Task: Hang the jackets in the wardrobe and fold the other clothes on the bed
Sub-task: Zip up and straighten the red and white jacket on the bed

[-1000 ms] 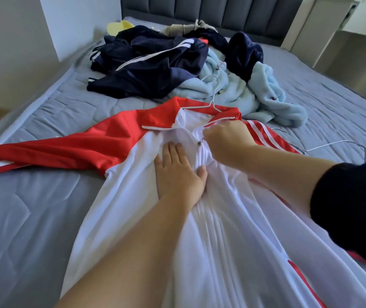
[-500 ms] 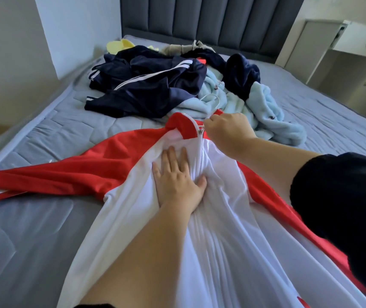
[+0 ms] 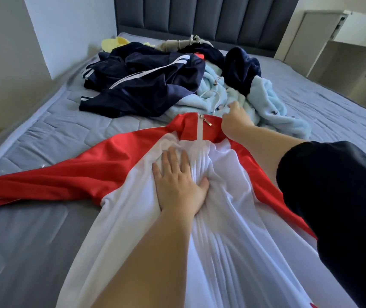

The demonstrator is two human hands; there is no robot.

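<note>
Left hand [image 3: 177,183] lies flat, fingers straight, pressing the white front of the red and white jacket [image 3: 115,174]. Right hand [image 3: 236,122] sits at the collar's right edge; we can't tell if it grips anything. We see the jacket spread on the bed [image 3: 44,134], zipped, zipper pull [image 3: 207,121] at the collar. A white hanger [image 3: 213,96] hook shows just past the collar. Behind it a pile: navy jacket [image 3: 146,90], light blue fleece [image 3: 268,103], yellow garment [image 3: 113,43].

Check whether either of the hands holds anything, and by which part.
Left hand presses flat on the white front of the red-and-white zip jacket, holding nothing. Right hand is beside its collar; grip unclear.
</note>
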